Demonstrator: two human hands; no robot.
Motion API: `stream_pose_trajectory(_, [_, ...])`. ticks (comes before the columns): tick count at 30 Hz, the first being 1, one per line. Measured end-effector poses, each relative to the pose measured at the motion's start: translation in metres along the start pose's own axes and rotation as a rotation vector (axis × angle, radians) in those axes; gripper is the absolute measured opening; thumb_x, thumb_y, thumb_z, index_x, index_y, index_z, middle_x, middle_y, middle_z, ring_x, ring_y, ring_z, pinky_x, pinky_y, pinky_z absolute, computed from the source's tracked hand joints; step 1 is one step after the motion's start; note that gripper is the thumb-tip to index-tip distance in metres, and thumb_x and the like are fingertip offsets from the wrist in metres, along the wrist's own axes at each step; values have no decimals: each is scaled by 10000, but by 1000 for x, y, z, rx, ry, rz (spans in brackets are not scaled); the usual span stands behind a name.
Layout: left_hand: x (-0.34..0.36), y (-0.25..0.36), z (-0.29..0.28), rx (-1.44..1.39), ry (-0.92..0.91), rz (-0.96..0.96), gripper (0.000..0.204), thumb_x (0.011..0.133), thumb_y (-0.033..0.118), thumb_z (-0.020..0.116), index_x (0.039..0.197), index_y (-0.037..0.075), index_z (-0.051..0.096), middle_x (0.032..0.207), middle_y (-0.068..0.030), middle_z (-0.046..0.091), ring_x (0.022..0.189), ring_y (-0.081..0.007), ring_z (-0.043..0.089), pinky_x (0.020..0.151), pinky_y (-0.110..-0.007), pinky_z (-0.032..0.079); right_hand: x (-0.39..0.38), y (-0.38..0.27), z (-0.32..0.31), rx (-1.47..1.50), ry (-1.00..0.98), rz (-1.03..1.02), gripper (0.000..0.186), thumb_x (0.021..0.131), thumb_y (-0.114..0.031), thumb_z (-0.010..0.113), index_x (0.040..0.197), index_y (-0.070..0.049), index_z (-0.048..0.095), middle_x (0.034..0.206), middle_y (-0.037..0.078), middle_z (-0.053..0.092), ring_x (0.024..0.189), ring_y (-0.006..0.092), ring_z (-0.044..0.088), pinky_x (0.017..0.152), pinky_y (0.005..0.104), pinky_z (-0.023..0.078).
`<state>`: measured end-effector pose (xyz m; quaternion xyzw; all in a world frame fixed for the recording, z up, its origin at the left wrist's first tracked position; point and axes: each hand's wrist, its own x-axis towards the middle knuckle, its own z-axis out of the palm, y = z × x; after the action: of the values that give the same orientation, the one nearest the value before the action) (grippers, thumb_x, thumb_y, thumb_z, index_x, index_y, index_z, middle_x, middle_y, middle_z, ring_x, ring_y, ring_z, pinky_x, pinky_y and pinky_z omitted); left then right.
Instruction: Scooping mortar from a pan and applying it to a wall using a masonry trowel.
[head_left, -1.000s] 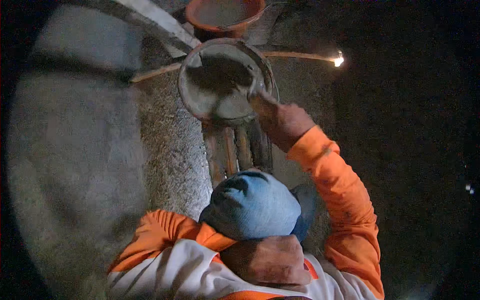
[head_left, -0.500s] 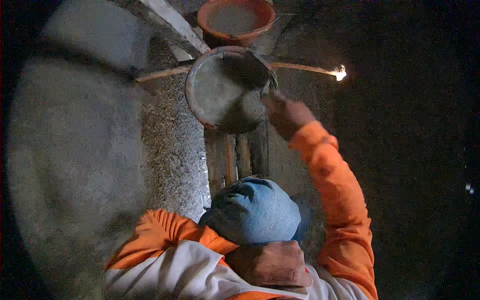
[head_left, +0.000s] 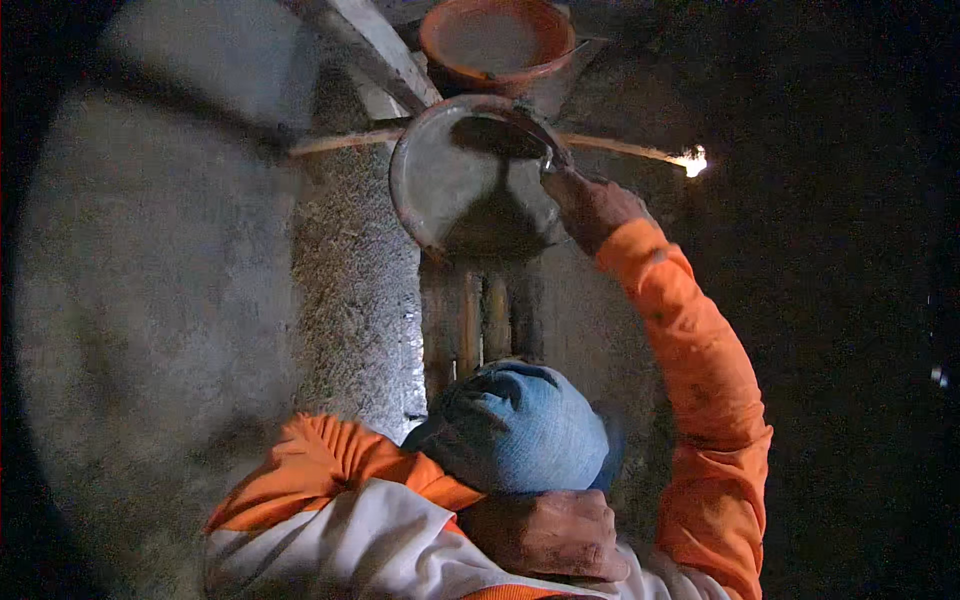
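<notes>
Well, on your left a rough grey wall [head_left: 150, 300] curves away, and a wooden pole [head_left: 340, 143] runs across its upper edge. Right of that, a round metal pan [head_left: 450, 190] with dark wet mortar in it is tilted against the wall, just below an orange basin [head_left: 497, 40]. A co-worker in a blue cap [head_left: 520, 425] and orange sleeves reaches up, and the co-worker's hand [head_left: 590, 205] is clenched on the pan's right rim. Below the cap, a hand [head_left: 545, 535] lies loosely curled on the co-worker's white back, grasping nothing. Whether it is your left or right I cannot tell. A small light [head_left: 692, 160] glows further right.
</notes>
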<state>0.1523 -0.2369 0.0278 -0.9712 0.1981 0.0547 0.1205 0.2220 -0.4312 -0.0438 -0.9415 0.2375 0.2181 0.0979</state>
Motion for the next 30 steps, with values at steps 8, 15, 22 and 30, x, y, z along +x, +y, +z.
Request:
stream_pose_trajectory(8, [9, -2, -11, -79, 322, -488, 231, 728, 167, 513, 824, -19, 610, 846, -205, 581, 782, -331, 567, 700, -412, 457, -101, 7, 10, -122, 123, -226, 454, 830, -221, 487, 1268, -200, 370, 1034, 266, 540, 824, 402, 598, 701, 461, 500])
stream_pose_trajectory(15, [8, -6, -25, -54, 246, -377, 231, 724, 174, 514, 812, -17, 609, 851, -212, 581, 788, -338, 565, 704, -423, 447, -66, 0, 12, 213, 177, -75, 362, 795, -126, 566, 1139, -58, 479, 955, 195, 597, 836, 371, 591, 674, 387, 486])
stream_pose_trajectory(22, [11, -7, -24, -25, 196, -305, 231, 719, 180, 514, 800, -15, 608, 857, -218, 581, 794, -345, 562, 709, -435, 437, -37, -49, 69, 981, -99, -46, 254, 864, -218, 513, 1045, -39, 511, 813, 71, 600, 663, 176, 570, 565, 303, 453])
stream_pose_trajectory(30, [9, -9, -25, -29, 139, -179, 232, 714, 188, 515, 787, -13, 606, 863, -226, 580, 800, -352, 559, 714, -448, 425, -50, -36, 58, 1629, -254, 129, 353, 877, -330, 497, 1064, -31, 505, 764, 81, 536, 599, 136, 519, 517, 276, 436])
